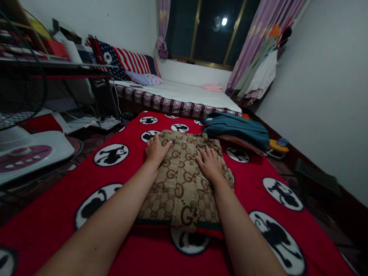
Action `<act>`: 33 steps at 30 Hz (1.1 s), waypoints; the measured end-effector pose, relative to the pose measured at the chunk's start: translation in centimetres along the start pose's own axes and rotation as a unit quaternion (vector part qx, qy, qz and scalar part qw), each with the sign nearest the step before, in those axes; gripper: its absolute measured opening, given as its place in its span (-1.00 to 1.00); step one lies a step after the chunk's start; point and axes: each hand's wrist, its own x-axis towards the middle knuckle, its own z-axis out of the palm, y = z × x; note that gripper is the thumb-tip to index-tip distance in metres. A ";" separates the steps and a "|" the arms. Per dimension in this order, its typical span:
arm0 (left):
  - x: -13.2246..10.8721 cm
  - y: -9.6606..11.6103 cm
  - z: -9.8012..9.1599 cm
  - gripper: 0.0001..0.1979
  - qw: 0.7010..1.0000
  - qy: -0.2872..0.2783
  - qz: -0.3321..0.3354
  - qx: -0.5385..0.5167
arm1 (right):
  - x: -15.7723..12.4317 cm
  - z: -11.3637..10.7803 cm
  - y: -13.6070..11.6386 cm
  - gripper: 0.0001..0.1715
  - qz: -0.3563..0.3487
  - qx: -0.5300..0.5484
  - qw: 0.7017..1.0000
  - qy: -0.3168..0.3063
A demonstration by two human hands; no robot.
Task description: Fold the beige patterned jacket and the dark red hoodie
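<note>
A folded tan garment (184,180) with a brown letter print and a buttoned front lies on the red cover. A green and red trim shows at its lower edge. My left hand (156,150) rests on its upper left edge, thumb stretched out over the cloth and the other fingers partly hidden. On the right side of the print, my right hand (211,164) lies flat with its fingers spread. Both hands touch the cloth without gripping it.
The red cover (97,226) has white circles with dark figures. A pile of teal clothes (238,132) lies at its far right. Beyond stands a bed (184,90) below a window. To the left are a cluttered desk (57,61) and a fan (20,84); a stool (278,145) stands right.
</note>
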 end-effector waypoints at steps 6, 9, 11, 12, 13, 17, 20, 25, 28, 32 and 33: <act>-0.1 0.0 0.1 -0.32 1.000 0.003 0.003 0.005 | 0.0 0.1 0.1 -0.38 0.000 -0.003 1.000 0.004; 0.0 0.0 0.1 -0.33 1.000 0.002 0.002 0.009 | 0.1 0.1 0.1 -0.37 -0.001 -0.003 1.000 0.005; 0.0 0.0 0.1 -0.33 1.000 -0.001 -0.001 0.008 | 0.1 0.1 0.2 -0.37 -0.002 -0.002 1.000 0.007; 0.0 -0.1 0.2 -0.33 1.000 -0.002 -0.001 0.006 | 0.1 0.1 0.2 -0.37 -0.003 -0.001 1.000 0.008; 0.0 -0.1 0.2 -0.33 1.000 -0.002 -0.001 0.005 | 0.0 0.1 0.2 -0.37 -0.004 0.000 1.000 0.009; 0.0 -0.1 0.2 -0.33 1.000 -0.003 0.001 0.001 | 0.0 0.1 0.1 -0.37 -0.004 0.008 1.000 0.009; -0.1 0.0 0.1 -0.34 1.000 -0.003 0.001 0.005 | -0.1 0.1 0.1 -0.38 -0.002 0.019 1.000 0.014; -0.2 0.2 0.3 -0.35 1.000 0.006 -0.007 0.002 | 0.1 0.2 0.4 -0.43 -0.002 0.056 0.998 0.042; -0.1 0.2 0.6 -0.34 1.000 0.005 -0.008 -0.003 | 0.2 0.2 0.6 -0.46 -0.005 0.071 0.996 0.050; -0.1 0.1 0.2 -0.28 0.999 -0.016 0.018 0.026 | 0.1 0.2 0.5 -0.45 -0.005 0.051 0.998 0.024; -0.1 -0.1 -0.2 -0.23 0.999 -0.030 0.021 0.038 | 0.1 0.1 0.4 -0.44 -0.003 0.044 0.999 0.013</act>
